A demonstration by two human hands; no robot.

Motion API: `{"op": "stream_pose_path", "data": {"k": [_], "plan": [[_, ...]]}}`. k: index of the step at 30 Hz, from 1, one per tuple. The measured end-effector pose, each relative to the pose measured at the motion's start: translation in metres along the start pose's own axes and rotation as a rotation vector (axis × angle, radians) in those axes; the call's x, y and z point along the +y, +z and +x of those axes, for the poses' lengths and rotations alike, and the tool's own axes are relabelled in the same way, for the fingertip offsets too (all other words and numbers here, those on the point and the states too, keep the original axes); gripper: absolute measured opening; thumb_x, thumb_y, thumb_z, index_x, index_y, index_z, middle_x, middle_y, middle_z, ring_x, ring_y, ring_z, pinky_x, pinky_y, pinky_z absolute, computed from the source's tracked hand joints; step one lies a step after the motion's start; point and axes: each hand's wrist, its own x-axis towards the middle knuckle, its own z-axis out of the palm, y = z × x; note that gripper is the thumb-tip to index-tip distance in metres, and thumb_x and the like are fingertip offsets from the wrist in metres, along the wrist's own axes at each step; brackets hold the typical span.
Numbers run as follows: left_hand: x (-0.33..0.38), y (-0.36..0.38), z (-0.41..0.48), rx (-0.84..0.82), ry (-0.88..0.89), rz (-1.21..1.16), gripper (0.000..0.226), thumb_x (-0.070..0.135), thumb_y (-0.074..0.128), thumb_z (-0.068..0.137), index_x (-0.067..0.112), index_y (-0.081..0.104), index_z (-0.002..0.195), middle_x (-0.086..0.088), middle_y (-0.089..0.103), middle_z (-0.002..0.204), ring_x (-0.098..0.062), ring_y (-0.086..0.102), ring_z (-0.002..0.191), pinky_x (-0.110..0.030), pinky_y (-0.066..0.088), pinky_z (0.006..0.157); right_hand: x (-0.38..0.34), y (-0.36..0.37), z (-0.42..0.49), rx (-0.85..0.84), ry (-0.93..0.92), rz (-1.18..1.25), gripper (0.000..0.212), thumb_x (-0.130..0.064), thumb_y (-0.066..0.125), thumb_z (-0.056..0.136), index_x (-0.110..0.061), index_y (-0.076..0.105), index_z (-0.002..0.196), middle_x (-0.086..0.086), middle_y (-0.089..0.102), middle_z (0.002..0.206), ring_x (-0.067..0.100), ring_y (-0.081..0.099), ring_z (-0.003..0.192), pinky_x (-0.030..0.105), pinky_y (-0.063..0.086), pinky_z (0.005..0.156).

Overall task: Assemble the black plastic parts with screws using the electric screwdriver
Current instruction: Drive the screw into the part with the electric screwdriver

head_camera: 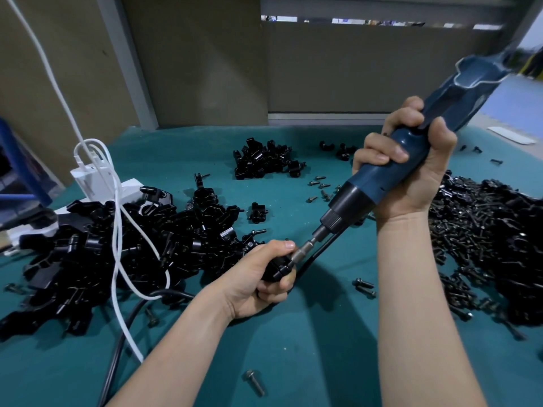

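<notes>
While the left hand [258,277] hovers just above the green desk [308,333], its fingers [273,290] are curled tight round a small black plastic part [277,267], thumb lying on top right beside the bit [305,248]. And the right hand [411,171] has the electric screwdriver [370,180] wrapped in a full fist, fingers closed round the blue barrel at mid-length.

That part looks light, hard and smooth, so it will likely want to spin under the driver's torque; a firm wrap round its body, clear of the screw hole, seems the right hold. The screwdriver looks the heavier, top-heavy item, best taken where it is held now.

Its long axis runs on a slant, tail high at the far right, bit aimed down and to the near left, tip meeting the part at the left hand. Whether a screw sits under the tip cannot be told.

Left of the hands lies a heap of black parts [117,245] with a white cable [117,215] draped over it; on the right, a pile of dark screws [470,230].
</notes>
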Motion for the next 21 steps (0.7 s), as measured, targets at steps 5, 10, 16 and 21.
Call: {"op": "stream_pose_path", "data": {"k": [5, 10, 16, 21], "plan": [[-0.0003, 0.0004, 0.0002, 0.009, 0.004, 0.003, 0.022, 0.032, 0.056, 0.079, 0.015, 0.043, 0.074, -0.002, 0.048, 0.043, -0.004, 0.024, 0.028, -0.014, 0.021, 0.031, -0.0007, -0.0026, -0.0013, 0.030, -0.019, -0.014, 0.041, -0.003, 0.080, 0.068, -0.011, 0.052, 0.096, 0.002, 0.065, 0.076, 0.016, 0.055, 0.047, 0.024, 0.044, 0.053], [0.0000, 0.0000, -0.0010, 0.003, 0.018, 0.011, 0.026, 0.034, 0.060, 0.081, 0.015, 0.043, 0.074, -0.001, 0.048, 0.042, -0.004, 0.024, 0.029, -0.014, 0.019, 0.032, 0.0007, -0.0031, -0.0006, 0.016, -0.007, -0.003, 0.038, -0.003, 0.079, 0.070, -0.011, 0.052, 0.097, 0.002, 0.065, 0.076, 0.017, 0.055, 0.049, 0.026, 0.044, 0.053], [-0.0002, 0.0006, -0.0010, 0.002, 0.025, 0.024, 0.029, 0.036, 0.062, 0.076, 0.015, 0.043, 0.073, -0.001, 0.047, 0.042, -0.005, 0.024, 0.029, -0.015, 0.020, 0.032, 0.0018, -0.0055, -0.0018, 0.045, -0.014, -0.001, 0.039, -0.004, 0.080, 0.069, -0.011, 0.052, 0.096, 0.002, 0.065, 0.076, 0.016, 0.055, 0.048, 0.024, 0.045, 0.053], [-0.0008, 0.0001, -0.0003, 0.003, 0.021, 0.018, 0.023, 0.033, 0.053, 0.081, 0.015, 0.041, 0.073, -0.001, 0.047, 0.042, -0.004, 0.022, 0.029, -0.015, 0.018, 0.033, 0.0028, -0.0053, -0.0013, 0.049, -0.015, -0.005, 0.040, -0.003, 0.080, 0.069, -0.011, 0.052, 0.096, 0.001, 0.064, 0.076, 0.015, 0.055, 0.048, 0.024, 0.044, 0.053]]}}
